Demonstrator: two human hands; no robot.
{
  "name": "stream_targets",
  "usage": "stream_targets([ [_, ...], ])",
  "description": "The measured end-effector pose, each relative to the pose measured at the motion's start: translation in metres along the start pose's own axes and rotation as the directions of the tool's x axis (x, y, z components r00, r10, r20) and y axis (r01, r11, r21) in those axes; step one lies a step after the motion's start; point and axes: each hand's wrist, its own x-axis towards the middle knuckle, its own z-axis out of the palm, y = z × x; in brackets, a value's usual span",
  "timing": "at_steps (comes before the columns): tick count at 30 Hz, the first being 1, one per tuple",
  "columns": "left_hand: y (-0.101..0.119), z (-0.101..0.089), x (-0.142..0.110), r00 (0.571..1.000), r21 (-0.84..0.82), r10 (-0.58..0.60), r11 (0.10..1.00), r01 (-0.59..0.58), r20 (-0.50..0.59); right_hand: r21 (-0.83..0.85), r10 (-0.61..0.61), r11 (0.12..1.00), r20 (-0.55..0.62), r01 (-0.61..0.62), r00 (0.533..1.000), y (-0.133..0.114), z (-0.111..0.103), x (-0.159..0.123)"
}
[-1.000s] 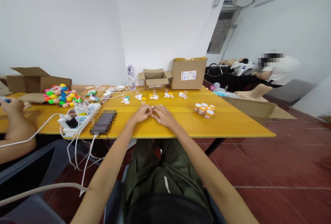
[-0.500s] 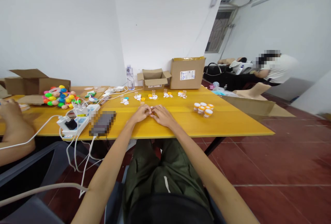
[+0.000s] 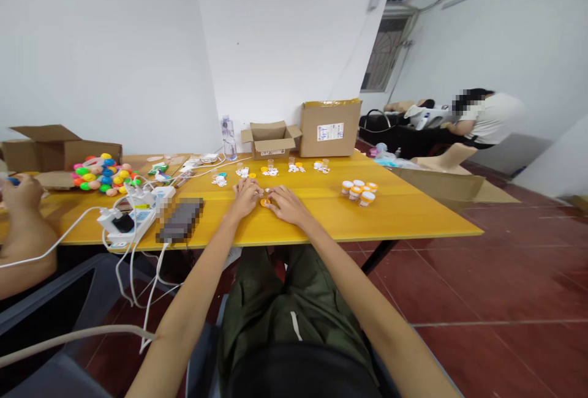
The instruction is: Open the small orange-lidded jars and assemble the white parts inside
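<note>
My left hand [image 3: 247,197] rests above the table with its fingers curled down. It covers the spot where a small clear jar stood, so what lies under the fingers is hidden. Close beside it, my right hand [image 3: 288,205] has its thumb and fingertips at the edge of an orange lid [image 3: 265,202] low on the tabletop. Small white pieces [image 3: 267,190] show between the two hands. Farther back are several little heaps of white pieces [image 3: 219,181] with clear jars [image 3: 325,163] and orange lids [image 3: 252,175] among them.
Several filled jars with orange-and-white lids [image 3: 366,199] stand to the right. Cardboard boxes [image 3: 331,131] and a water bottle [image 3: 228,137] line the back. At left are a phone [image 3: 180,219], a power strip [image 3: 138,220], coloured balls [image 3: 108,172] and another person's hand [image 3: 21,193].
My left hand has left the orange lid and shifted forward and left over the clear jar's place. The lid now shows beside my right hand, and the view has turned slightly right.
</note>
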Motion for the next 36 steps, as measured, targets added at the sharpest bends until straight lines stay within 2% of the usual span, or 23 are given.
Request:
stream_targets([
  [11, -0.008, 0.005, 0.002, 1.0, 0.05, -0.002, 0.999, 0.002, 0.001, -0.055, 0.013, 0.998, -0.017, -0.014, 1.0, 0.001, 0.002, 0.0],
  [20, -0.005, 0.003, 0.002, 1.0, 0.036, -0.016, 0.999, 0.017, -0.017, -0.208, 0.152, 0.966, -0.02, -0.153, 0.988, -0.005, 0.0, 0.0],
  [24, -0.003, 0.0, 0.003, 0.991, 0.013, -0.084, 0.996, 0.086, -0.103, -0.265, 0.287, 0.923, -0.004, -0.277, 0.958, -0.012, -0.008, 0.001],
  [28, -0.013, 0.002, 0.005, 0.95, -0.047, -0.209, 0.978, 0.204, -0.233, -0.286, 0.44, 0.862, 0.009, -0.419, 0.898, -0.017, -0.015, 0.002],
  [31, -0.024, 0.006, 0.008, 0.943, -0.123, -0.269, 0.961, 0.249, -0.196, -0.286, 0.505, 0.831, 0.027, -0.477, 0.863, -0.02, -0.019, 0.003],
  [36, -0.033, 0.015, 0.012, 0.965, -0.222, -0.249, 0.948, 0.226, -0.08, -0.275, 0.532, 0.82, 0.042, -0.502, 0.846, -0.02, -0.017, 0.004],
])
